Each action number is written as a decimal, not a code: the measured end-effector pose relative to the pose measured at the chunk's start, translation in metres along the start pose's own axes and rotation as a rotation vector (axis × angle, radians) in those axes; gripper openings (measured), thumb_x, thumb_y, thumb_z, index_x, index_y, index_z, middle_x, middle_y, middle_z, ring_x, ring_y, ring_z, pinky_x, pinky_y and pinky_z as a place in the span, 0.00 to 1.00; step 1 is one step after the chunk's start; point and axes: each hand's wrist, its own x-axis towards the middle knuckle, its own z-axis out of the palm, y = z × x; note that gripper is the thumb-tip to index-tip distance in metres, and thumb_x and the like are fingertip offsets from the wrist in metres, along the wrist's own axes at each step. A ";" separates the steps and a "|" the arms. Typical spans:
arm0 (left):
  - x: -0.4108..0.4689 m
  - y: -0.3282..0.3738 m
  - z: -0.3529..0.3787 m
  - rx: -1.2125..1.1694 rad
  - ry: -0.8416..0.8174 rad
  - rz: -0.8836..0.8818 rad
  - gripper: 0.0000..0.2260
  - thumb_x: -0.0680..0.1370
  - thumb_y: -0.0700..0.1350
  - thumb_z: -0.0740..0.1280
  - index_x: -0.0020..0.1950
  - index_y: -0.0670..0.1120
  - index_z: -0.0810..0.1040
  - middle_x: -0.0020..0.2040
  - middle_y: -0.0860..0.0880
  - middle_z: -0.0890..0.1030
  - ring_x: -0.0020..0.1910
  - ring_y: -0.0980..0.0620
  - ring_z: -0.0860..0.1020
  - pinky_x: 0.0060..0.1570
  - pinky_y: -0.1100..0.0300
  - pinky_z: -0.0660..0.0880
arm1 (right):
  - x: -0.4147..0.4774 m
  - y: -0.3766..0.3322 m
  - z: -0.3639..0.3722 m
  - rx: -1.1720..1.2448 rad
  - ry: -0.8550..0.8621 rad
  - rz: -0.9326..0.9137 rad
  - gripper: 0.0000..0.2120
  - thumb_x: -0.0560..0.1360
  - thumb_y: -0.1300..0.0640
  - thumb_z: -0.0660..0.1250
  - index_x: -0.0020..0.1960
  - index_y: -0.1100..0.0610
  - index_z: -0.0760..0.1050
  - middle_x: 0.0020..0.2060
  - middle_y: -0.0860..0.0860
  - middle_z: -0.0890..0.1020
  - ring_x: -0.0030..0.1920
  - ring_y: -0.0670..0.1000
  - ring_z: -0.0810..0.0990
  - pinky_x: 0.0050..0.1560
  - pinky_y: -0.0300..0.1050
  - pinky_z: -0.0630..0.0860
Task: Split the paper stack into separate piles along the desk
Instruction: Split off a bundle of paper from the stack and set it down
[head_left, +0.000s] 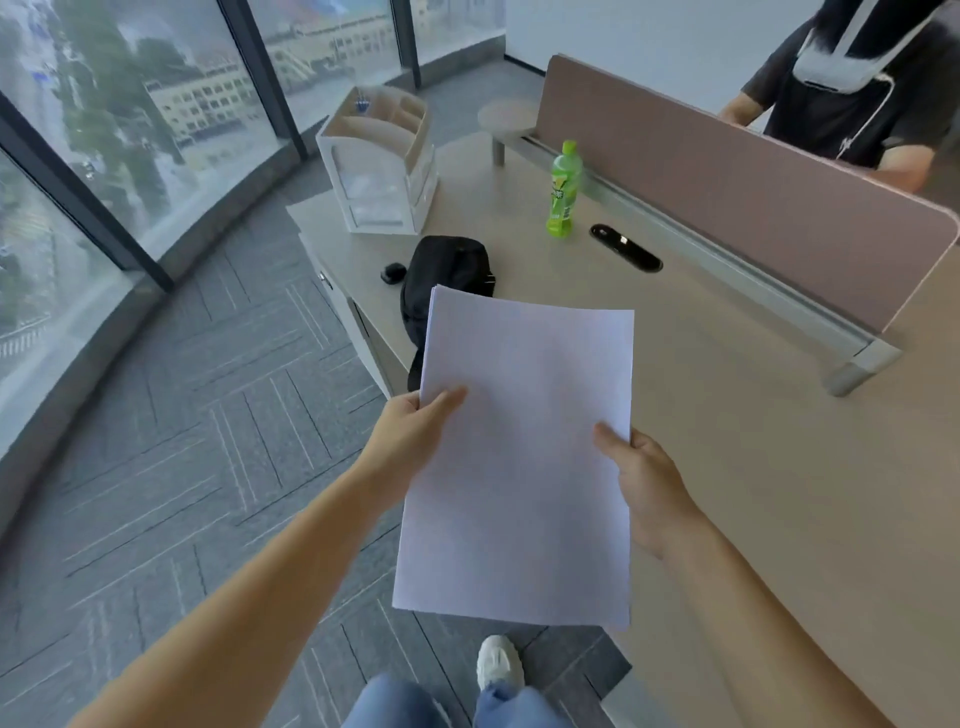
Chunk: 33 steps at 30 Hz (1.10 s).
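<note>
At the far left of your view, tall windows (130, 130) run along a grey patterned carpet (182, 441). On the counter (753, 467), at its far left corner, a white desk organiser (379, 161) stands upright. A small black case (393, 273) lies nearer to you, just beside a black bag (447, 280) at the counter's left edge.

Your left hand (410, 436) grips the left edge of the paper stack (524, 452), thumb laid on the top sheet; the fingers beneath are hidden. The stack is whole and held in the air between both hands, above the counter's near left edge, with its near end over the carpet. Its far left corner overlaps the black bag in view; whether they touch cannot be told. The sheets at that corner are slightly fanned. Below the stack, a white shoe (498, 662) and blue jeans (395, 701) show.

A green bottle (563, 192) stands upright on the counter beyond the stack, well apart from it. Your right hand (649, 488) grips the stack's right edge, thumb on top, fingers hidden beneath. A black oval cable slot (626, 247) is set into the counter near the bottle. A pink partition (727, 182) on a grey rail borders the counter's far side. Behind it, at the upper right, a second person (857, 93) in a dark shirt is present.
</note>
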 end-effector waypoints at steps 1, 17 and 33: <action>0.013 0.004 -0.001 0.010 -0.043 0.005 0.12 0.79 0.52 0.68 0.47 0.44 0.85 0.44 0.44 0.87 0.43 0.43 0.86 0.47 0.47 0.83 | 0.010 -0.004 0.000 0.040 0.021 0.009 0.12 0.82 0.54 0.61 0.57 0.55 0.82 0.52 0.53 0.87 0.52 0.58 0.86 0.57 0.59 0.79; 0.216 0.063 0.008 0.271 -0.480 0.050 0.10 0.77 0.47 0.66 0.44 0.40 0.78 0.35 0.47 0.75 0.31 0.49 0.73 0.33 0.60 0.69 | 0.111 -0.053 0.065 0.189 0.574 0.037 0.12 0.79 0.50 0.65 0.59 0.52 0.81 0.54 0.51 0.86 0.56 0.57 0.84 0.60 0.61 0.78; 0.432 0.132 0.126 0.527 -0.516 -0.048 0.08 0.76 0.49 0.66 0.47 0.46 0.80 0.39 0.51 0.81 0.35 0.50 0.78 0.35 0.61 0.73 | 0.338 -0.106 0.006 0.317 0.648 0.169 0.10 0.78 0.50 0.66 0.57 0.53 0.78 0.51 0.47 0.83 0.51 0.49 0.81 0.60 0.52 0.76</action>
